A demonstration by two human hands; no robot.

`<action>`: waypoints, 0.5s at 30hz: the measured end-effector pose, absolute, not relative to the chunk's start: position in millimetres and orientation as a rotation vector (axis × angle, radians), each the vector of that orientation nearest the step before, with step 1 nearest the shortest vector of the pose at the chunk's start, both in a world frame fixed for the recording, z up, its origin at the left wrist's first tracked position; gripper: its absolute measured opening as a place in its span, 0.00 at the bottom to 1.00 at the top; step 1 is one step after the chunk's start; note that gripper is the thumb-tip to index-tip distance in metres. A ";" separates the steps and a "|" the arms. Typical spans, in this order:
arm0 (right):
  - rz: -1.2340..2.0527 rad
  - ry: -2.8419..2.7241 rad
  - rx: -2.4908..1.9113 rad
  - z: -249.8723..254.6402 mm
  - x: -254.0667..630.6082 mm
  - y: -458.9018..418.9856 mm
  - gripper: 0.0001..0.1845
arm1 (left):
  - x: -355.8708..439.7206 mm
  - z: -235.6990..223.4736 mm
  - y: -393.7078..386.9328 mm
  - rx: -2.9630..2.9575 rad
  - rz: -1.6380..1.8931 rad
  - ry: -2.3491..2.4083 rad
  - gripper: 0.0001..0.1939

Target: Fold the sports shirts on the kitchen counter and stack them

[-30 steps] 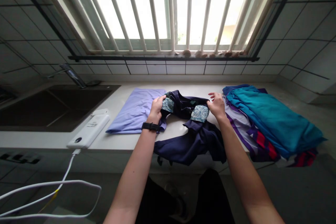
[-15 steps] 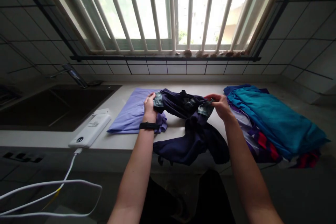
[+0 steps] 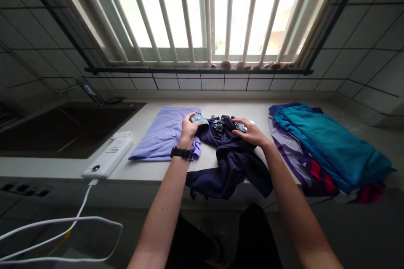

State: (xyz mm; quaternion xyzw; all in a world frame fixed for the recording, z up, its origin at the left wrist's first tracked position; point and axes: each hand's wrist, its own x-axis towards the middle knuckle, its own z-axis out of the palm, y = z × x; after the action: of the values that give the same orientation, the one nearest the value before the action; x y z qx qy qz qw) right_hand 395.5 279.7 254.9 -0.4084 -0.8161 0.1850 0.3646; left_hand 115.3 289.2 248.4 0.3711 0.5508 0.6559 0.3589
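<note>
A dark navy garment (image 3: 225, 168) lies bunched on the counter, with blue-grey patterned cloth at its upper edge and two lengths spreading toward the front; folds hide its exact kind. My left hand (image 3: 190, 126) is closed on a patterned end at its upper left, thumb on top. At the upper right, my right hand (image 3: 251, 133) curls its thumb and fingers around another patterned part. Just left of the garment, partly under my left wrist, lies a folded lavender cloth (image 3: 160, 134).
To the right, a stack of folded clothes has a teal piece (image 3: 334, 143) on top, overhanging the front edge. A white power bank (image 3: 109, 157) with a cable sits by the dark sink (image 3: 63, 134) and faucet (image 3: 91, 92). A barred window (image 3: 205, 17) is behind.
Both hands have lowered the garment's upper part onto the counter and come slightly closer together. My left hand moved right; its patterned cloth is now turned upward.
</note>
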 end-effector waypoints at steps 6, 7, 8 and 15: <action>0.351 -2.050 -1.517 240.2 403.2 293.1 0.19 | 106.7 255.1 290.6 1.007 1.875 1.496 0.17; 0.301 -1.954 -1.582 240.9 407.4 295.7 0.20 | 103.5 255.9 291.8 0.971 1.954 1.517 0.20; 0.249 -1.847 -1.634 242.2 411.5 297.9 0.21 | 100.3 256.4 293.0 0.924 2.008 1.549 0.22; 0.001 -1.537 -1.628 253.1 417.6 299.7 0.25 | 99.1 251.1 293.6 0.938 1.748 1.641 0.32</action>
State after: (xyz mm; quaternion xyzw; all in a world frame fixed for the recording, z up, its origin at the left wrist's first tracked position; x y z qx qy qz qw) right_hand 417.6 299.7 253.1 -0.6543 -0.6178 0.0002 0.4361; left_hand 99.1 293.6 251.1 0.3497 0.6119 0.6519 0.2798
